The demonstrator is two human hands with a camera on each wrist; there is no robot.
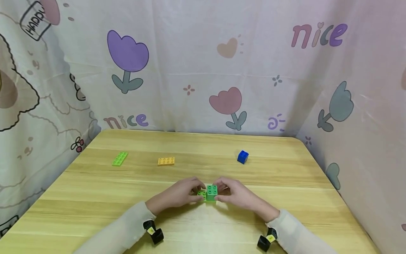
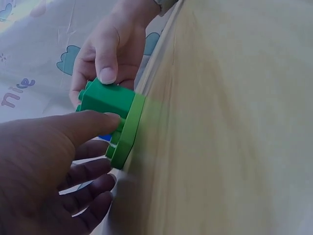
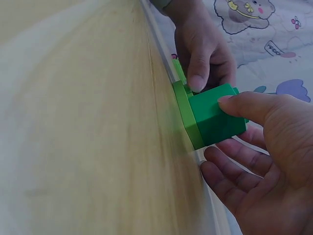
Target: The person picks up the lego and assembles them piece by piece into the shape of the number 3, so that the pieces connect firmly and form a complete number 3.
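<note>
Near the front middle of the table, a green building block (image 1: 211, 192) sits on one end of a light green building plate (image 2: 129, 134), whose studs stay bare at the other end. My left hand (image 1: 180, 192) pinches the plate's bare end, its thumb lying on the studs in the left wrist view. From the other side, my right hand (image 1: 236, 194) holds the green block, thumb against its near face and fingers behind. The right wrist view shows block and plate stacked flush at one end.
Farther back on the wooden table (image 1: 203, 144) lie a light green plate (image 1: 120, 159) and a yellow-orange plate (image 1: 166, 161) at the left. A blue block (image 1: 243, 157) stands at the back right. A printed cloth (image 1: 177, 63) hangs behind the table.
</note>
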